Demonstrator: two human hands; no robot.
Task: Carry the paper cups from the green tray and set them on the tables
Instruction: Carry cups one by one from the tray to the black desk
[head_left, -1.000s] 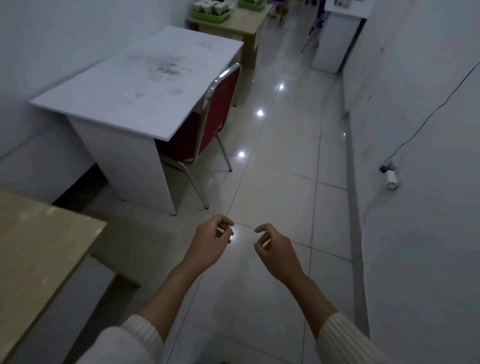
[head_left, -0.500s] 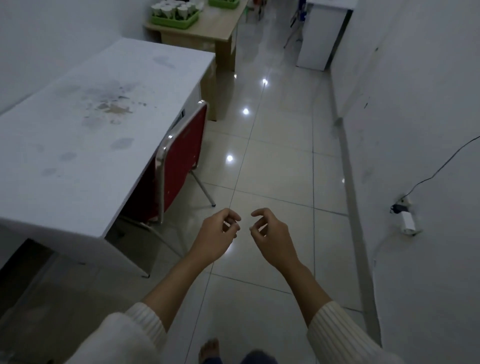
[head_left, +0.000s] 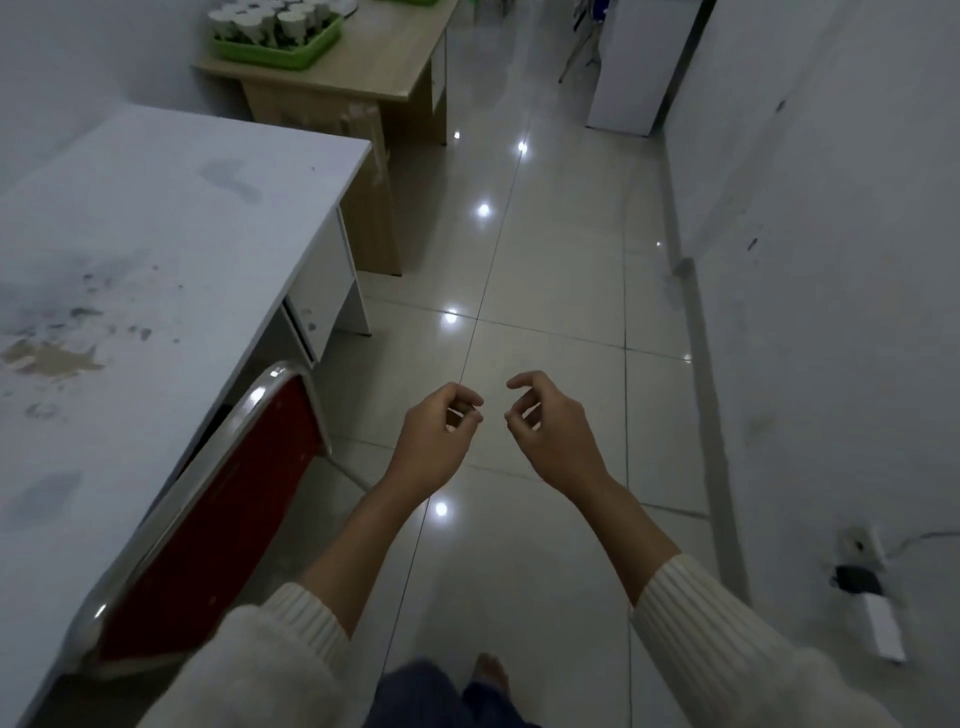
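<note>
A green tray (head_left: 306, 48) holding several white paper cups (head_left: 289, 22) rests on a wooden table (head_left: 363, 67) far ahead at the upper left. My left hand (head_left: 434, 441) and my right hand (head_left: 550, 436) hang in front of me over the tiled floor, close together, both with loosely curled fingers and nothing in them. The tray is well beyond arm's reach. A white table (head_left: 130, 270) with stains on its top runs along my left side.
A red chair with a chrome frame (head_left: 218, 499) is tucked against the white table. A white wall (head_left: 831, 260) lines the right side, with a plug and charger (head_left: 862, 587) low on it. A white cabinet (head_left: 634, 67) stands far ahead. The tiled aisle (head_left: 519, 312) runs between them.
I have walked forward along the aisle; the white table, chair and green tray have come nearer. Both hands stay empty in front of me, slightly further apart.
</note>
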